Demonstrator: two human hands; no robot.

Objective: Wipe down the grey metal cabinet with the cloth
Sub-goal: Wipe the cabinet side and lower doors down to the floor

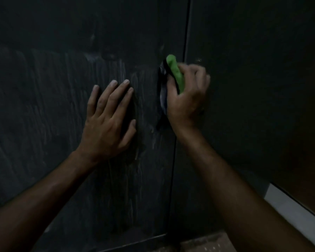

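The grey metal cabinet (62,106) shows pale wipe streaks across its left door, so that face looks partly done; the right door seems unwiped. The right hand (187,93), fingers curled shut around the green cloth (175,73), presses it by the handle (163,99) at the door's right edge. The left hand (107,120) lies flat, fingers spread, bracing the door.
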